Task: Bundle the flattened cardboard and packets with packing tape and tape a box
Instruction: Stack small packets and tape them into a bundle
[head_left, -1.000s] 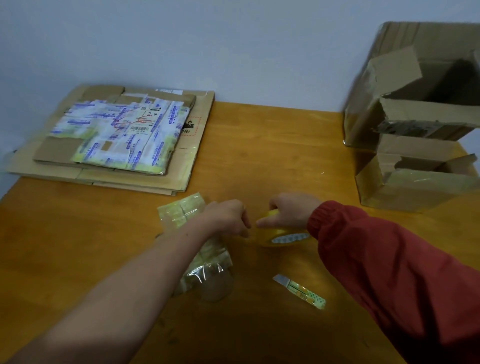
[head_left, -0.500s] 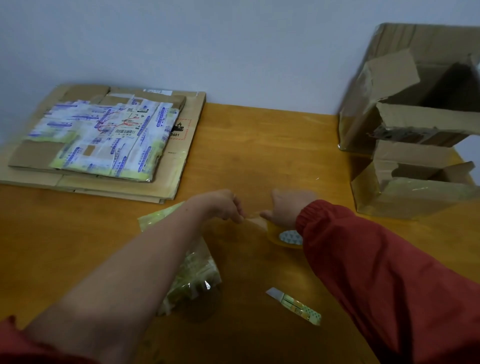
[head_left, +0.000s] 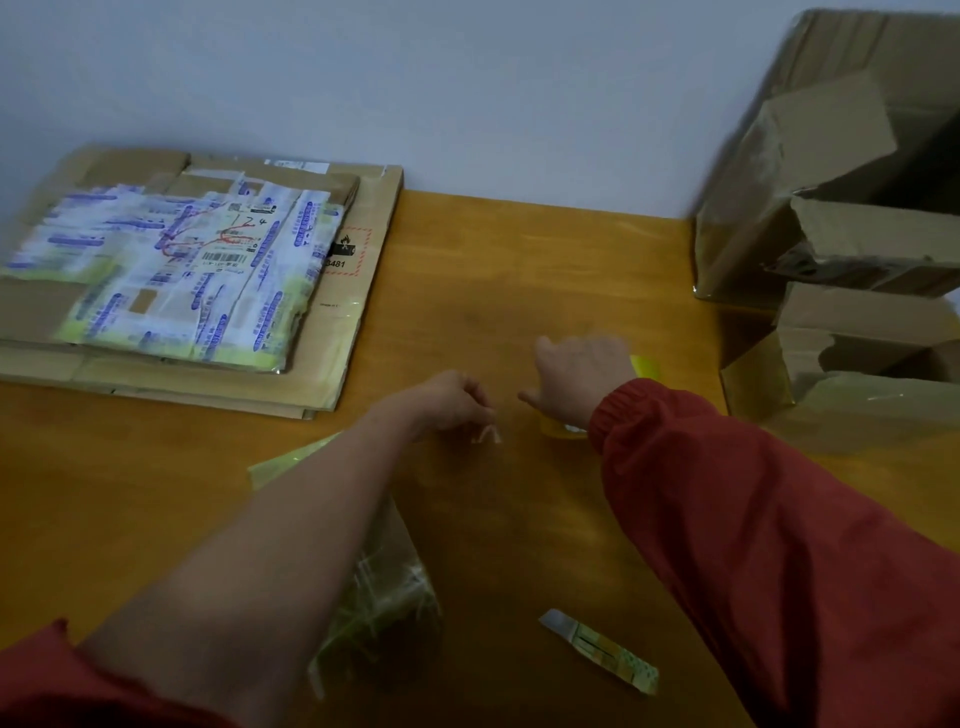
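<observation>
A stack of flattened cardboard (head_left: 358, 332) lies at the back left of the wooden table (head_left: 519, 270), with printed packets (head_left: 176, 270) on top. My left hand (head_left: 452, 402) pinches the free end of clear packing tape (head_left: 485, 434). Just to its right, my right hand (head_left: 579, 376) lies over the yellowish tape roll (head_left: 558, 427) and holds it on the table; the hand is blurred. A short stretch of tape runs between the two hands. Open cardboard boxes, a large one (head_left: 810, 171) and a smaller one (head_left: 852, 410), stand at the right.
Crumpled clear plastic packets (head_left: 384, 597) lie under my left forearm near the table's front. A small utility knife (head_left: 597, 649) with a green patterned handle lies at the front centre. A pale wall closes off the back of the table.
My hands have drawn apart: the right hand slid the roll to the right while the left kept the tape end, so tape has been pulled out. The view shifted slightly.
</observation>
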